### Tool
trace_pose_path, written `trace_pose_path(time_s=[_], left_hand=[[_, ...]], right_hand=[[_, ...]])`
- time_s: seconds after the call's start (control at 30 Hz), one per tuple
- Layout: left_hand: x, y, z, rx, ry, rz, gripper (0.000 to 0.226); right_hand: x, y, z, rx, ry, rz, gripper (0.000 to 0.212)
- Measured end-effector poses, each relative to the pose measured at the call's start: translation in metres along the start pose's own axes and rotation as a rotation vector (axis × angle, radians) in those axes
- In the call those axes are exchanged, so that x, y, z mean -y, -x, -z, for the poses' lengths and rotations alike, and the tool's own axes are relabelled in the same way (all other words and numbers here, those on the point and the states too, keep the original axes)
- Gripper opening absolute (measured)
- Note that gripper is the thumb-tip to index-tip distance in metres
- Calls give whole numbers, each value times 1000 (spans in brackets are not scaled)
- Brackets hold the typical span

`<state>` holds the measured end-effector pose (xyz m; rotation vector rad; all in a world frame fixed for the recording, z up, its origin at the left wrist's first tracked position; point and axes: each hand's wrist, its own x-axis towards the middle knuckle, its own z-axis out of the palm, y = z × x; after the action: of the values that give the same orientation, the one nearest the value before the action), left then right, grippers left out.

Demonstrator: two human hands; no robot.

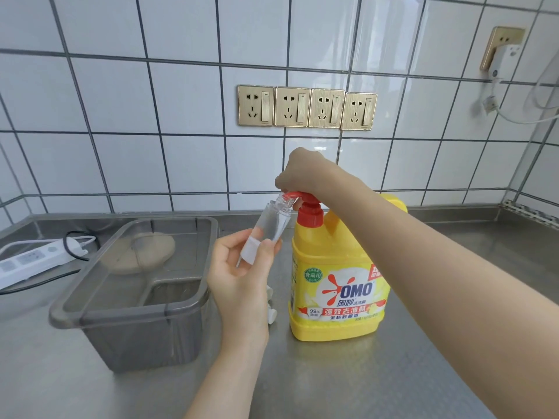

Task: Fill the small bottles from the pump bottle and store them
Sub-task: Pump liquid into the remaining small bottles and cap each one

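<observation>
A yellow pump bottle (337,285) with a red pump head stands on the steel counter. My right hand (302,173) rests closed on top of the red pump head. My left hand (242,273) holds a small clear bottle (273,222) tilted, its open mouth touching the pump spout. The small bottle has a white label near its base. Small white caps (271,313) lie on the counter behind my left hand, partly hidden.
A grey translucent storage bin (90,309) sits to the left of my left hand. A white power strip (30,261) with a black cable lies at far left. Four gold wall sockets (307,107) are on the tiled wall behind. Bare counter (332,382) lies in front.
</observation>
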<state>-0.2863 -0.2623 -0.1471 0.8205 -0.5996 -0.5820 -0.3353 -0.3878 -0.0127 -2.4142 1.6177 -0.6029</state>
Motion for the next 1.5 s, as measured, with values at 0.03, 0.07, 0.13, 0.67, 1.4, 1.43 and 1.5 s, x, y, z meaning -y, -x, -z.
trace_pose_path(time_s=[0.03, 0.07, 0.13, 0.67, 1.4, 1.43, 1.5], left_hand=[[0, 0, 0, 0, -21, 4, 24], [0, 0, 0, 2, -45, -2, 24], [-1, -1, 0, 16, -91, -21, 23], [-3, 1, 0, 120, -166, -56, 35], [-25, 31, 22, 257, -224, -31, 39], [-29, 38, 25, 262, -233, -33, 38], [-34, 49, 34, 266, -240, -54, 34]], right_hand=[[0, 0, 0, -2, -2, 1, 23], [0, 0, 0, -4, -5, 3, 23], [1, 1, -1, -9, -5, 1, 23], [10, -1, 2, 32, 4, 35, 19], [29, 48, 71, -120, -363, 254, 28], [30, 59, 72, -102, -381, 264, 27], [31, 78, 73, -82, -413, 280, 25]])
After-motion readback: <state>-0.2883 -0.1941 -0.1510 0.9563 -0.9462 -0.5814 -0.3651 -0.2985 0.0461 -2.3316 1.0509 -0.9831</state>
